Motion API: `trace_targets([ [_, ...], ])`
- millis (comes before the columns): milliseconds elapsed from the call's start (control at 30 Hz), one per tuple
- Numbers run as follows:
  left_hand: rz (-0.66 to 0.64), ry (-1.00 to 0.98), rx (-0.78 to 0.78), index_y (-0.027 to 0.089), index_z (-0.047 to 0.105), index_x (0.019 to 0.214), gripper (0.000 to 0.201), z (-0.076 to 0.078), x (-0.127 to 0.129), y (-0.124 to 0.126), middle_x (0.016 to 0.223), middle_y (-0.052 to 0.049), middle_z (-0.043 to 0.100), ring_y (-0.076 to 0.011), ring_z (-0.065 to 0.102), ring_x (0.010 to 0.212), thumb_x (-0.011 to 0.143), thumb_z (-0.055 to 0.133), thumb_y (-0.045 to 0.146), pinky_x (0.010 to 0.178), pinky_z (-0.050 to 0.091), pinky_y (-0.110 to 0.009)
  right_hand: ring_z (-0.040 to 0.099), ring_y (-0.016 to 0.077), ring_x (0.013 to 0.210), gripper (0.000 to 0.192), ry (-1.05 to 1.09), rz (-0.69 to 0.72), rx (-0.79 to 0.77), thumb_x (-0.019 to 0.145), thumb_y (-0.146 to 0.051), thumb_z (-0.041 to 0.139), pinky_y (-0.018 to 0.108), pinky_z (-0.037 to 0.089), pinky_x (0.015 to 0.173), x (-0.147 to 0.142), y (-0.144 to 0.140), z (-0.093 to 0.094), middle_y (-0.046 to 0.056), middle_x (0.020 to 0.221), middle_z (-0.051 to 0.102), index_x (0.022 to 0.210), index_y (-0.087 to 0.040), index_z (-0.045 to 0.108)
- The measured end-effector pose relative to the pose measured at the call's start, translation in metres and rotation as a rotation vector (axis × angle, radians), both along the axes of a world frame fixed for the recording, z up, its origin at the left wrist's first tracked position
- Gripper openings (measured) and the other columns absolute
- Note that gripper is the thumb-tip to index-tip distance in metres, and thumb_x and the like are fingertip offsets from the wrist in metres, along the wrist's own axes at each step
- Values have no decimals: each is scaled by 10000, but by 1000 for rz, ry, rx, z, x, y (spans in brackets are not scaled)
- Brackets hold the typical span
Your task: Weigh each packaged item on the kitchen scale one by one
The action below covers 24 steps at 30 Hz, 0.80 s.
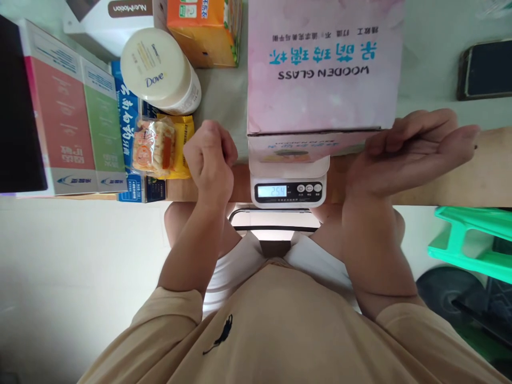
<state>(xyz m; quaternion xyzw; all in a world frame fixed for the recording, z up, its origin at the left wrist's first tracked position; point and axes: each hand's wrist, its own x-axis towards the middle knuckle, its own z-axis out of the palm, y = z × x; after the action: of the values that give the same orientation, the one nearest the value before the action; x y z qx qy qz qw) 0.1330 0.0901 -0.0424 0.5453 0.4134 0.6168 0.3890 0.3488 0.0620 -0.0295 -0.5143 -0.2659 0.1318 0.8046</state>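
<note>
Left hand (210,160): curling into a loose fist, holding nothing, hovering over the table edge (440,186) just left of the scale. Right hand (404,152): lying open, palm up, fingers slightly bent, empty; fingertips sitting at the near right corner of the pink box (324,69), contact hard to confirm. Pink box is resting on the white digital scale (288,184) & covering most of its platform; only the front panel w/ display is showing, reading approx. 254. Box top edge is running out of frame. Left of the fist: snack packet (154,146) lying on a yellow pack, partly under the Dove jar (160,69); blue box beneath mostly hidden. Far left: red/green cartons (74,117), cut off by a dark object. Orange carton (206,32) cropped at top. Phone (486,69) at right, partly out of view.
</note>
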Motion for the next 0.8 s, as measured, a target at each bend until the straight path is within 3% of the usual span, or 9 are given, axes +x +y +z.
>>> trace_targets([
  [100,51,40,25,232,535,864,368,6,4,-2,604,67,338,-67,236,467,1065,601,534,439,169,-304,231,27,385,738,89,-26,33,1060,-726,220,176,124,365,0,1,0,-41,529,145,569,-200,380],
  [200,65,96,57,232,607,895,131,9,5,-2,689,44,471,-78,365,524,1024,628,245,488,291,-293,252,18,389,750,86,10,37,1058,-742,208,156,155,368,2,0,-1,-47,530,168,583,-192,393],
  [300,79,108,116,211,613,818,184,7,5,0,759,15,554,-98,511,678,894,603,44,631,407,-293,262,16,391,765,68,59,23,1047,-765,173,143,193,367,5,-2,-2,-49,536,179,596,-186,392],
  [367,68,82,147,196,556,691,240,7,5,0,702,10,516,-98,501,681,822,576,-4,641,377,-303,254,17,385,774,81,49,20,1043,-771,171,142,183,360,6,-3,-2,-49,526,183,589,-184,392],
  [433,47,65,156,189,470,590,298,7,5,-3,601,14,421,-89,431,594,797,532,-16,574,290,-304,250,15,382,776,93,40,21,1046,-766,183,139,174,362,6,-3,-2,-49,517,182,582,-181,394],
  [533,26,40,118,192,501,613,333,8,4,-7,546,28,375,-76,324,480,925,500,76,489,175,-307,253,14,387,771,83,60,19,1048,-762,166,136,181,376,5,-3,-1,-51,524,175,597,-181,396],
  [600,34,33,92,197,540,661,394,6,4,-8,543,39,377,-67,304,456,1048,533,274,468,180,-305,252,18,391,765,61,64,5,1045,-766,134,142,185,380,5,-3,0,-52,534,168,614,-186,385],
  [700,86,80,87,209,575,783,438,4,5,-4,572,50,387,-73,313,473,1086,538,523,463,220,-298,239,27,395,741,43,35,-48,1041,-763,127,163,183,382,6,-3,1,-53,538,180,619,-197,351],
  [800,110,186,72,240,594,895,247,8,6,-2,695,30,502,-96,417,560,1077,564,404,522,324,-299,221,38,401,688,32,-12,-77,1022,-755,218,194,146,384,7,-2,-1,-56,534,200,616,-214,346],
])
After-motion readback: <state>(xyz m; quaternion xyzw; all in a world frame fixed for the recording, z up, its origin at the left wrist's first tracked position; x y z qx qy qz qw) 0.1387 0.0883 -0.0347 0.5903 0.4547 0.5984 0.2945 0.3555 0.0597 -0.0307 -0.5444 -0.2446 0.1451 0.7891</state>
